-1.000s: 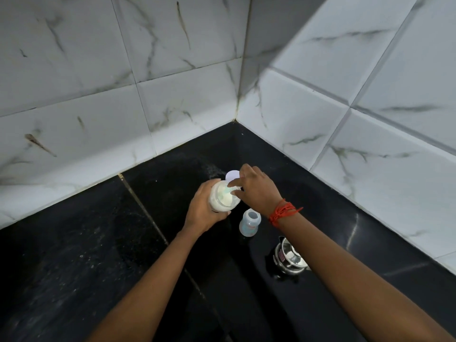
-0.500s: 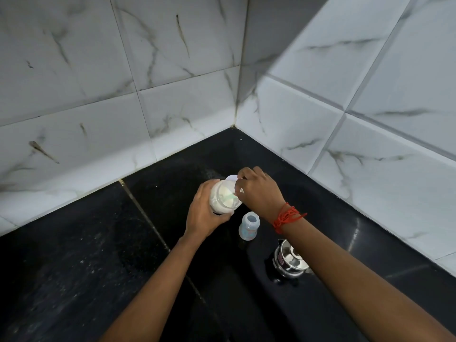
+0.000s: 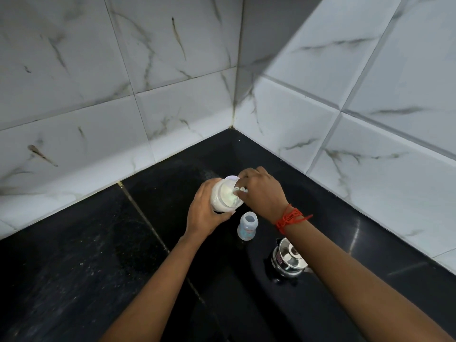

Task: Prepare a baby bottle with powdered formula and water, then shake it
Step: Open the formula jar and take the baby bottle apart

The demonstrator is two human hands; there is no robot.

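Formula jar (image 3: 225, 199), clear plastic and nearly full of pale powder, is tipped with its open mouth facing up toward the camera, held just above the black table (image 3: 74, 267) near the corner. The left hand (image 3: 204, 214) grips it from the left side, fingers wrapped round its body. The right hand (image 3: 264, 191) pinches a pale green scoop (image 3: 240, 190) whose bowl end dips into the jar's mouth. A white round lid (image 3: 232, 178) lies just behind the jar. The baby bottle (image 3: 247, 227) stands upright and uncapped on the table, just below the right wrist and to the right of the left hand. A red thread bracelet (image 3: 290, 218) circles the right wrist. A lidded steel pot (image 3: 290, 261) sits near the bottle, further right, partly hidden by the right forearm. White marble-veined wall tiles (image 3: 172, 70) meet in the corner behind.
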